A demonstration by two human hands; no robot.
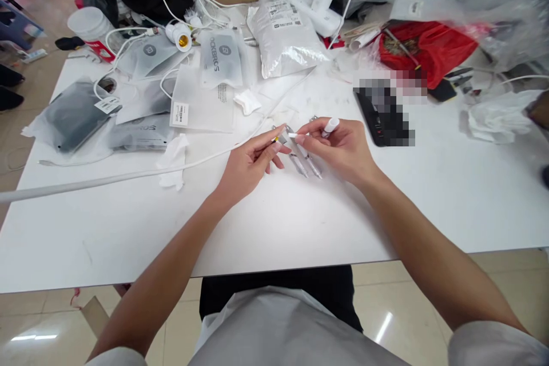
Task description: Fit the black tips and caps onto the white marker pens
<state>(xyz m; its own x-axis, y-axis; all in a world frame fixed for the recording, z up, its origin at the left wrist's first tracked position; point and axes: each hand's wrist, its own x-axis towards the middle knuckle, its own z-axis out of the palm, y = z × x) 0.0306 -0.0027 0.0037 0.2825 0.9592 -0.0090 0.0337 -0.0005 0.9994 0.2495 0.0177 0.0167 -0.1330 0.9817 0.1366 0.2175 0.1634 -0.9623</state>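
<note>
My left hand [251, 163] is closed in a pinch near the middle of the table. A small slender piece with a yellow and dark end [275, 140] shows between its thumb and index finger; its kind I cannot make out. Facing it, my right hand [341, 143] pinches a thin white stick [293, 135] that points toward the left fingertips. A white cylindrical cap [331, 126] sticks up from the same right-hand fingers. Beneath and between both hands, several clear and silver pen-like tubes [309, 160] lie on the white table, partly covered by the fingers.
A white cable [128, 173] crosses the table at left. Plastic-bagged packages [201, 97] and a white mailer bag [287, 40] lie behind. At right are a partly pixelated black phone-like object [375, 120], a red bag [446, 48] and crumpled white plastic [500, 117].
</note>
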